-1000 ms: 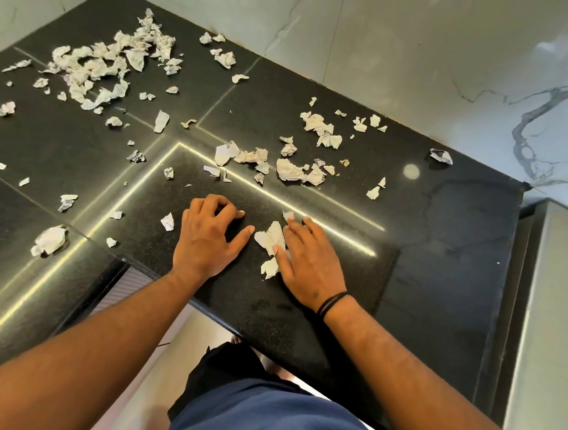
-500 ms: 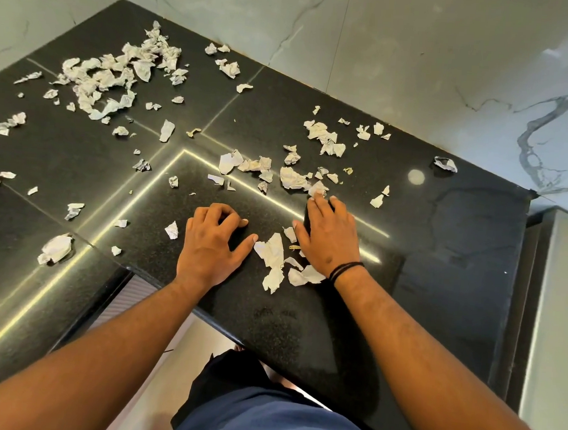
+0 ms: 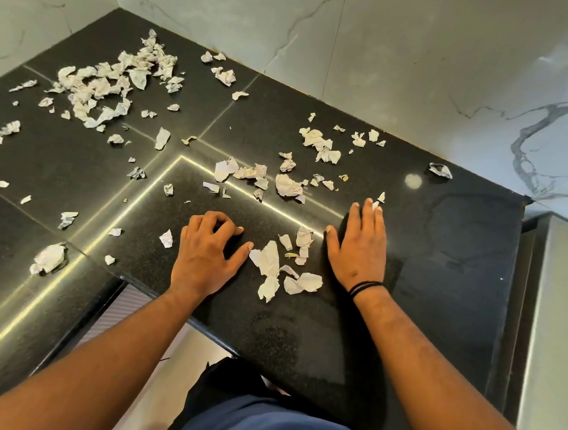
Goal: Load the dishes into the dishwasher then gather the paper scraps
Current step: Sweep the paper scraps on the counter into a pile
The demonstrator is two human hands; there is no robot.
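Torn white paper scraps lie all over a black stone countertop (image 3: 439, 257). A small gathered pile of scraps (image 3: 281, 266) sits near the front edge between my two hands. My left hand (image 3: 207, 253) rests on the counter just left of the pile, fingers curled under, thumb pointing at the scraps. My right hand (image 3: 360, 246) lies flat to the right of the pile, fingers straight, with its fingertips touching a small scrap (image 3: 378, 200). A loose band of scraps (image 3: 271, 179) lies beyond the hands. The biggest heap (image 3: 111, 84) is at the far left corner.
Marble walls (image 3: 417, 73) close the counter at the back and left. The counter ends at the right beside a steel appliance side (image 3: 558, 331). A crumpled scrap (image 3: 440, 170) sits alone at the back right. More stray scraps (image 3: 49, 258) lie along the left front.
My right hand slid forward and to the right, from beside the pile out to a small scrap farther back, leaving more scraps in the pile. My left hand stayed put.
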